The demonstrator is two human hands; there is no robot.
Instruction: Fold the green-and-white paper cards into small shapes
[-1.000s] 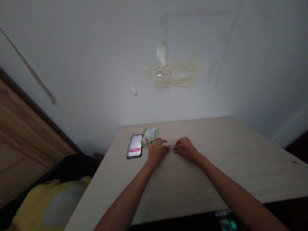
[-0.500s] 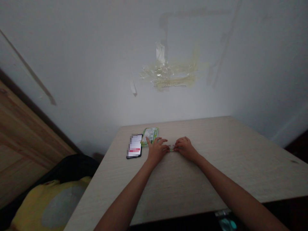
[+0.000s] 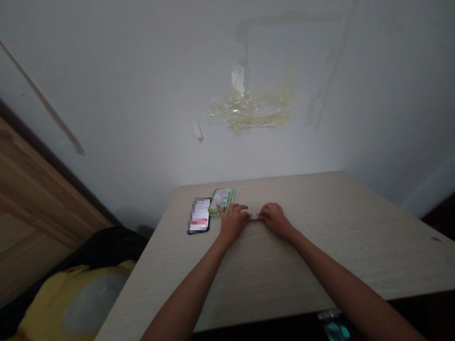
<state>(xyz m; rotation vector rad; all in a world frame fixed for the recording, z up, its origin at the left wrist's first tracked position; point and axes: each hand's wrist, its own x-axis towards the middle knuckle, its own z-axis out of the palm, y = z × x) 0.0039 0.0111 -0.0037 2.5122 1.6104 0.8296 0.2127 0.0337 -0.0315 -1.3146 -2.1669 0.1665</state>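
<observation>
Between my two hands, just above or on the table, is a small pale flat piece (image 3: 254,216), too small to identify. My left hand (image 3: 234,221) pinches its left end with thumb and forefinger, while the other fingers spread out above. Its right end sits in the closed fingertips of my right hand (image 3: 273,217). A green and white plastic packet (image 3: 223,197) lies right behind my left hand, whose fingers overlap its near edge in view. Left of that packet is a phone (image 3: 199,215) with its screen lit and partly blurred.
The pale wooden table (image 3: 320,246) meets a grey-white wall (image 3: 142,94) that bears torn clear tape (image 3: 249,106). A yellow and grey plush-like item (image 3: 81,298) is at the lower left, near a wooden panel (image 3: 31,213). Something shiny and teal (image 3: 336,329) shows below the front edge.
The small piece now looks paler, with less green and pink showing, as if tilted. My right hand has shifted very slightly right; the packet and phone stay put.
</observation>
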